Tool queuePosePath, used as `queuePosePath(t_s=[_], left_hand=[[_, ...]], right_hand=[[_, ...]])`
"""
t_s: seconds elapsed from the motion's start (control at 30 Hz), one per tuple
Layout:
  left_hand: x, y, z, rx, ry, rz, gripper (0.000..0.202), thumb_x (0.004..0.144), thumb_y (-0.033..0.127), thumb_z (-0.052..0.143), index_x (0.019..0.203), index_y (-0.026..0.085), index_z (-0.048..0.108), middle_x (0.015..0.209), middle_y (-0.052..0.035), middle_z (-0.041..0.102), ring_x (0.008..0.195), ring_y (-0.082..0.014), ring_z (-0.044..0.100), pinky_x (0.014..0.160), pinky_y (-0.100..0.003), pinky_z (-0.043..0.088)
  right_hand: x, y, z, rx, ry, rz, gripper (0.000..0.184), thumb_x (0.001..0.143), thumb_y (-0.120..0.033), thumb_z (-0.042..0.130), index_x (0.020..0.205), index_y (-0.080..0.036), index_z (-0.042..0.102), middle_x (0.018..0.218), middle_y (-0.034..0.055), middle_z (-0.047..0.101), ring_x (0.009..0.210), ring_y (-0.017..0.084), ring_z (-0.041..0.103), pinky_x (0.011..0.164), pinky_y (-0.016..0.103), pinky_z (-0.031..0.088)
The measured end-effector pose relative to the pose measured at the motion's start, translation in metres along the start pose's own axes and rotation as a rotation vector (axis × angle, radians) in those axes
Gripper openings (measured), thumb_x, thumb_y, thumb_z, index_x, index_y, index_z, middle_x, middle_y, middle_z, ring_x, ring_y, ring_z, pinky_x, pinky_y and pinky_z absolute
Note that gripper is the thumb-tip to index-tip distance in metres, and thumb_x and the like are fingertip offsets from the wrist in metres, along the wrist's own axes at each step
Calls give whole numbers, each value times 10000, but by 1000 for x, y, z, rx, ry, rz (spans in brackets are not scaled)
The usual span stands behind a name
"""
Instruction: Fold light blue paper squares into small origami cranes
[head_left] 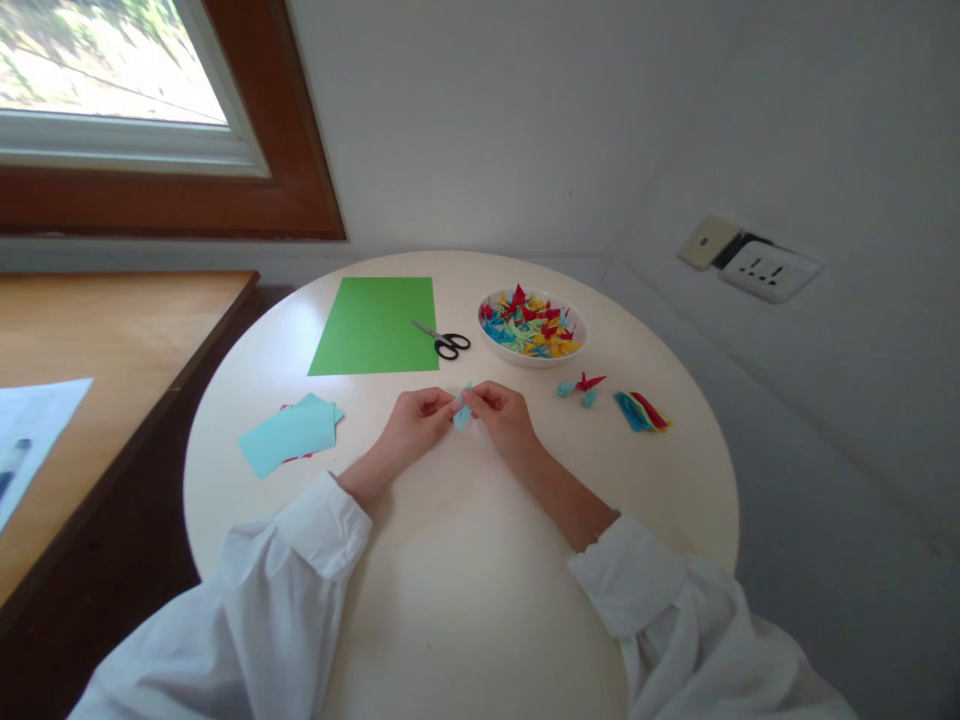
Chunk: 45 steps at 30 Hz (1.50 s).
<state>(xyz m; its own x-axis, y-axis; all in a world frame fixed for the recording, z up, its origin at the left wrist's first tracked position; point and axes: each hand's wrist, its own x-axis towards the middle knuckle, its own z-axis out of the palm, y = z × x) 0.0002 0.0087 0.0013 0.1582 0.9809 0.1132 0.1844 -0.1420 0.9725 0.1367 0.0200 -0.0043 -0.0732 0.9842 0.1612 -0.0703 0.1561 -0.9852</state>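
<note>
My left hand point(417, 415) and my right hand point(501, 410) meet at the middle of the round white table point(450, 590). Both pinch one small light-blue folded paper piece point(462, 412) between their fingertips. Just beyond the hands lie black-handled scissors point(448, 342) beside a green paper sheet point(376, 325). A white bowl point(532, 328) full of small coloured folded paper shapes stands to the right of the scissors.
Light-blue paper sheets point(291, 436) over a red one lie at my left. Small blue and red folded pieces point(580, 387) and a stack of coloured strips point(642, 411) lie at my right. A wooden desk point(97, 350) adjoins the table's left side; wall sockets point(765, 268) sit far right.
</note>
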Motion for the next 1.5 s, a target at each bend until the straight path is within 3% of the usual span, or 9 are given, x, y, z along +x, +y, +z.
queuePosePath(t_s=[0.23, 0.37, 0.5, 0.67, 0.83, 1.0, 1.13, 1.33, 1.5], left_hand=[[-1, 0, 1, -66, 5, -6, 294, 708, 402, 596, 600, 129, 596, 539, 8, 553, 512, -95, 465, 503, -218, 356], [-3, -1, 6, -167, -21, -47, 333, 717, 447, 582, 690, 118, 624, 646, -22, 619, 626, -129, 561, 614, -247, 446], [-5, 1, 12, -290, -55, -130, 363, 633, 454, 669, 721, 107, 610, 650, -17, 636, 648, -138, 608, 693, -288, 489], [-6, 5, 14, -371, -39, -193, 378, 569, 454, 719, 656, 107, 598, 609, -18, 644, 584, -129, 620, 665, -294, 517], [-6, 6, 11, -344, -52, -198, 371, 576, 448, 720, 635, 103, 598, 590, -31, 648, 544, -120, 613, 610, -270, 522], [-6, 6, 8, -302, -126, -142, 341, 599, 428, 715, 642, 108, 603, 602, -32, 652, 552, -113, 609, 595, -250, 520], [-6, 8, 4, -282, -210, -94, 309, 654, 418, 679, 673, 117, 611, 619, -33, 653, 577, -115, 612, 601, -244, 518], [-5, 10, -1, -187, -238, -63, 297, 699, 408, 641, 682, 113, 615, 637, -40, 644, 560, -107, 599, 586, -230, 503], [-5, 7, 0, -189, -215, -86, 312, 728, 420, 610, 696, 110, 607, 646, -47, 648, 585, -118, 613, 602, -238, 504]], right_hand=[[-3, 1, 5, 62, 62, 6, 207, 643, -330, 649, 532, -176, 566, 508, -42, 534, 496, 90, 454, 543, 242, 374], [-4, -2, 6, 75, 127, -16, 234, 659, -337, 642, 517, -177, 546, 492, -50, 515, 500, 90, 445, 556, 244, 374], [-5, -3, 7, 93, 137, -5, 236, 659, -335, 640, 517, -177, 536, 500, -54, 499, 508, 89, 438, 540, 238, 370], [-5, -2, 9, 88, 115, 2, 235, 661, -326, 636, 515, -177, 526, 484, -59, 465, 506, 85, 418, 537, 237, 356], [-3, -3, 7, 65, 31, 46, 221, 630, -342, 657, 546, -166, 552, 515, -48, 504, 493, 80, 419, 497, 232, 325], [-3, -3, 4, 102, 30, 107, 332, 611, -364, 664, 443, -177, 447, 418, -78, 389, 429, 61, 327, 455, 233, 253], [-2, -1, 2, 182, -10, 150, 357, 628, -373, 655, 430, -179, 431, 424, -75, 388, 435, 61, 321, 466, 238, 252], [1, 3, -1, 193, 40, 130, 268, 614, -364, 672, 483, -179, 528, 463, -61, 433, 479, 78, 368, 512, 247, 299], [0, 2, 0, 203, 75, 103, 280, 613, -348, 677, 464, -182, 507, 458, -65, 421, 481, 78, 358, 520, 248, 301]])
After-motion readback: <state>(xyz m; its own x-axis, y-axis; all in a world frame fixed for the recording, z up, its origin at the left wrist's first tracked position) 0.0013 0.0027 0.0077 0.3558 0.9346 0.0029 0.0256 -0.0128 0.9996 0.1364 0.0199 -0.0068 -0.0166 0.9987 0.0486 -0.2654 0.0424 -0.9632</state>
